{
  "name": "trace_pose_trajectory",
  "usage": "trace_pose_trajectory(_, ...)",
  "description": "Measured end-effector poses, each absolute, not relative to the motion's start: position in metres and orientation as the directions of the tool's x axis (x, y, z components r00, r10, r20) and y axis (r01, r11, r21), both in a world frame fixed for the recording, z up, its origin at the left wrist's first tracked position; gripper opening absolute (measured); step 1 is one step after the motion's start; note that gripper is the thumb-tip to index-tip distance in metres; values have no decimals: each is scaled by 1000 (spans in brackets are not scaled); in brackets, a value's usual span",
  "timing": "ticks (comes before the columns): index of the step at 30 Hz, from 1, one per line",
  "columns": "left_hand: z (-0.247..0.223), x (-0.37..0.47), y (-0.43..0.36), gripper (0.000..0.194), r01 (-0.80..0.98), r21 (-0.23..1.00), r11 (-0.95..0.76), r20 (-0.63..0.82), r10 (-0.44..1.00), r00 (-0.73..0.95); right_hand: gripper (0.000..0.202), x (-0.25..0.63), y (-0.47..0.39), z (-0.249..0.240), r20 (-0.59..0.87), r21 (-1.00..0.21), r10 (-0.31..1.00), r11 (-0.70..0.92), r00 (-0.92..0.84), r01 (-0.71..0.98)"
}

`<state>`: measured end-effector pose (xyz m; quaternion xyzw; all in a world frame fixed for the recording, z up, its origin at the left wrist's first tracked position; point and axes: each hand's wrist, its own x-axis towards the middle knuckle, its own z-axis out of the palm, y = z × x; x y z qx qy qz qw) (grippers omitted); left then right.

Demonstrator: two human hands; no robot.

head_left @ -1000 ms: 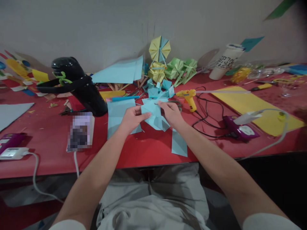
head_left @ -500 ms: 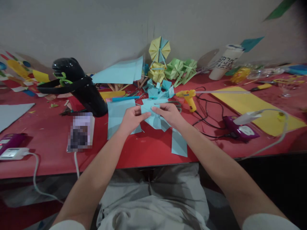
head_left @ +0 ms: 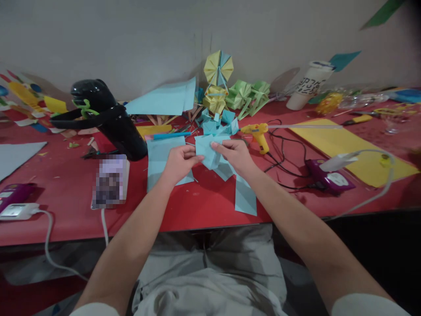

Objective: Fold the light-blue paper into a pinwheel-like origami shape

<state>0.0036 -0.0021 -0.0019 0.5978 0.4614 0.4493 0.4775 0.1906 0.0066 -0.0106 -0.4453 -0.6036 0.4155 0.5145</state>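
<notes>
- Fingers of the left hand (head_left: 179, 163) pinch the left edge of a folded light-blue paper piece (head_left: 208, 151); fingers of the right hand (head_left: 235, 154) close on its upper right part, so both hands hold it together just above the red worktop (head_left: 66, 184), near the middle and back from the front edge.
- Flat light-blue sheet (head_left: 161, 156) lies under the left hand, and a light-blue strip (head_left: 245, 197) lies beneath the right wrist, reaching toward the front edge.
- Small blue folded pieces (head_left: 217, 125) sit just behind the held paper.
- Yellow glue gun (head_left: 258, 134) rests just right of the right hand, its black cord trailing to a purple power strip (head_left: 330, 180).
- Black device (head_left: 105, 116) stands to the left, toward the back edge.
- Yellow and green paper fans (head_left: 230, 85) lean against the wall at the back edge.
- Yellow sheet (head_left: 348, 147) lies toward the right end.
</notes>
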Motion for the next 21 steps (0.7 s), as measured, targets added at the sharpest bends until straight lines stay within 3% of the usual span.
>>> trace_pose_trajectory(5, -3, 4, -2, 13, 223, 946, -235, 212, 970, 120, 60, 192, 4, -8, 248, -958, 961, 262, -122, 118)
trace_pose_trajectory(9, -8, 3, 0, 12, 159, 955, -252, 233, 964, 125, 48, 193, 6, -10, 252, -964, 946, 263, -205, 29)
trace_pose_trajectory(12, -7, 2, 1, 14, 84, 958, -275, 266, 958, 108, 48, 192, 7, -11, 215, -976, 964, 208, -158, -58)
trace_pose_trajectory(17, -4, 2, 0, 16, -134, 974, -184, 194, 978, 72, 40, 190, 7, -11, 246, -965, 964, 253, -105, 67)
trace_pose_trajectory(21, -8, 4, 3, 30, -57, 991, -123, 122, 992, -21, 37, 189, 8, -14, 245, -960, 949, 266, -198, 92)
